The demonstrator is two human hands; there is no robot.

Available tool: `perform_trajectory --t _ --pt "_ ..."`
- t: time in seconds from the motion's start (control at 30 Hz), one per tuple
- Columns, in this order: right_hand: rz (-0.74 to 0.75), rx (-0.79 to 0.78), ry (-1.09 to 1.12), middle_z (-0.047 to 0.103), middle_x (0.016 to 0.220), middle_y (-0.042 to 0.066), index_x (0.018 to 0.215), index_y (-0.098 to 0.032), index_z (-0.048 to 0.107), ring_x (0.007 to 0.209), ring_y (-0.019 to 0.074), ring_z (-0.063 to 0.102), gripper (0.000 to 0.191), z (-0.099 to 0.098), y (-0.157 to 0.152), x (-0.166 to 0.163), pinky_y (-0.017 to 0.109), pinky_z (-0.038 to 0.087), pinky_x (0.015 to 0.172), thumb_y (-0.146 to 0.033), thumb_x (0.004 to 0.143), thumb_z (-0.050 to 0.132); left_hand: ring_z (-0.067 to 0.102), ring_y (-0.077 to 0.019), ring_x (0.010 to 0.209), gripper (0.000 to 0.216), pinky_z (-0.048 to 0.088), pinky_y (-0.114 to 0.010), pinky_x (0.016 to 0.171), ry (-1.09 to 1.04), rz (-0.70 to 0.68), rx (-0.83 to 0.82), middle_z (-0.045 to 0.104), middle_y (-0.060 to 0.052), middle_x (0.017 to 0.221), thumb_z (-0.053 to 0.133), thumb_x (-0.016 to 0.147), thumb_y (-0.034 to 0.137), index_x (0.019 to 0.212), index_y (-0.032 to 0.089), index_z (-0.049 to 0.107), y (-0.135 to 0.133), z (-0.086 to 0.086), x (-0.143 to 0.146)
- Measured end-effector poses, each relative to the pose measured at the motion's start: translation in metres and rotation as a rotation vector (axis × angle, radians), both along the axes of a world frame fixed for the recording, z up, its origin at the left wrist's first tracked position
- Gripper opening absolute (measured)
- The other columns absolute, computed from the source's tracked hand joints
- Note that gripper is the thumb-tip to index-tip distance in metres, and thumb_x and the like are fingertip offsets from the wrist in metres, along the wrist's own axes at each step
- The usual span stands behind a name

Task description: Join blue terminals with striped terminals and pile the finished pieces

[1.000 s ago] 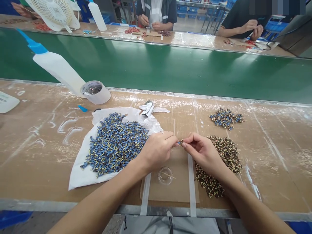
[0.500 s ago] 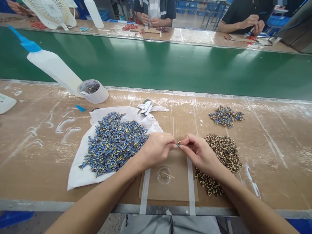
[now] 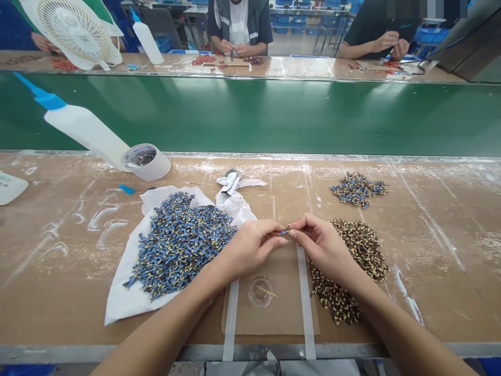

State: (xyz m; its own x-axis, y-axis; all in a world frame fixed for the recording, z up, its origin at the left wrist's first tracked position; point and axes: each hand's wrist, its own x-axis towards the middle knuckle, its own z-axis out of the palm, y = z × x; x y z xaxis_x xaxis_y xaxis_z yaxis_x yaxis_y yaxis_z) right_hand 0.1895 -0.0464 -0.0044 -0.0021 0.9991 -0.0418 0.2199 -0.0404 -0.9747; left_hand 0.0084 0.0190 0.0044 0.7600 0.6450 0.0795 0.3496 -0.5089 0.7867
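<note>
My left hand [image 3: 250,246] and my right hand [image 3: 321,244] meet fingertip to fingertip over a taped-down cardboard sheet [image 3: 274,308]. Both pinch one tiny blue and dark piece [image 3: 284,231] between them. A big heap of small blue and yellow pieces [image 3: 178,243] lies on a white plastic sheet [image 3: 125,297] just left of my left hand. A heap of dark brown and yellow pieces [image 3: 352,266] lies under and right of my right wrist. A smaller heap of joined blue and dark pieces [image 3: 356,189] sits farther back on the right.
A small clear dish [image 3: 261,291] with a thin stick stands on the cardboard below my hands. A white glue bottle with a blue nozzle [image 3: 82,128] leans in a tape roll [image 3: 151,162]. Behind runs a green conveyor belt [image 3: 274,115]; other people work across it beside a white fan [image 3: 76,28].
My hands stay pinched together on the small piece. The view has tipped slightly, so everything sits a little lower in the picture.
</note>
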Motion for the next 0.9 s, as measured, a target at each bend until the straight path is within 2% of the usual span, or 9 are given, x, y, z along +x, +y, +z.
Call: perform_trajectory --t 0.17,0.37,0.47,0.6,0.73,0.9 --pt "-0.026 0.002 0.039 0.068 0.083 0.004 0.086 -0.018 0.061 0.078 0.0161 0.064 0.01 -0.002 0.001 -0.001 0.03 0.05 0.072 -0.027 0.087 0.061 0.045 -0.0124 0.064 0.025 0.031 -0.025 0.061 0.06 -0.02 0.05 0.05 0.001 0.068 0.044 0.096 0.02 0.073 0.015 0.051 -0.002 -0.003 -0.001" --pt "-0.004 -0.089 0.178 0.07 0.083 0.004 0.092 -0.017 0.064 0.078 0.0149 0.065 0.016 -0.003 0.005 0.001 0.029 0.052 0.072 -0.03 0.084 0.067 0.041 -0.0116 0.063 0.028 0.028 -0.025 0.06 0.031 -0.031 0.062 0.045 0.002 0.066 0.042 0.097 0.02 0.071 0.015 0.044 0.001 -0.009 0.0" --pt "-0.004 -0.126 0.205 0.068 0.075 0.003 0.089 -0.016 0.065 0.07 0.0129 0.063 0.018 -0.006 0.008 0.003 0.027 0.051 0.066 -0.033 0.083 0.067 0.041 -0.0114 0.063 0.027 0.027 -0.025 0.06 0.035 -0.046 0.054 0.046 0.002 0.067 0.043 0.097 0.02 0.071 0.015 0.045 0.002 -0.011 0.0" --pt "0.015 -0.117 0.229 0.067 0.072 0.003 0.084 -0.015 0.063 0.066 0.0122 0.061 0.019 -0.012 0.008 0.001 0.026 0.049 0.062 -0.034 0.084 0.066 0.042 -0.0114 0.061 0.027 0.027 -0.025 0.059 0.047 0.007 0.063 0.047 0.002 0.065 0.044 0.096 0.02 0.07 0.015 0.047 0.0 -0.014 0.001" --pt "0.084 -0.077 0.189 0.066 0.073 0.004 0.083 -0.015 0.059 0.065 0.012 0.059 0.017 -0.014 0.005 -0.001 0.026 0.046 0.059 -0.031 0.089 0.059 0.046 -0.012 0.064 0.02 0.028 -0.025 0.06 0.042 0.015 0.069 0.052 0.001 0.067 0.047 0.089 0.012 0.07 0.014 0.053 -0.003 -0.019 0.003" --pt "0.128 -0.05 0.126 0.061 0.068 0.001 0.08 -0.017 0.054 0.061 0.0112 0.055 0.015 -0.015 0.003 -0.003 0.025 0.044 0.056 -0.025 0.092 0.053 0.047 -0.0123 0.062 0.02 0.028 -0.025 0.059 0.038 0.035 0.034 0.053 0.001 0.064 0.049 0.085 0.012 0.066 0.014 0.055 -0.006 -0.021 0.005"
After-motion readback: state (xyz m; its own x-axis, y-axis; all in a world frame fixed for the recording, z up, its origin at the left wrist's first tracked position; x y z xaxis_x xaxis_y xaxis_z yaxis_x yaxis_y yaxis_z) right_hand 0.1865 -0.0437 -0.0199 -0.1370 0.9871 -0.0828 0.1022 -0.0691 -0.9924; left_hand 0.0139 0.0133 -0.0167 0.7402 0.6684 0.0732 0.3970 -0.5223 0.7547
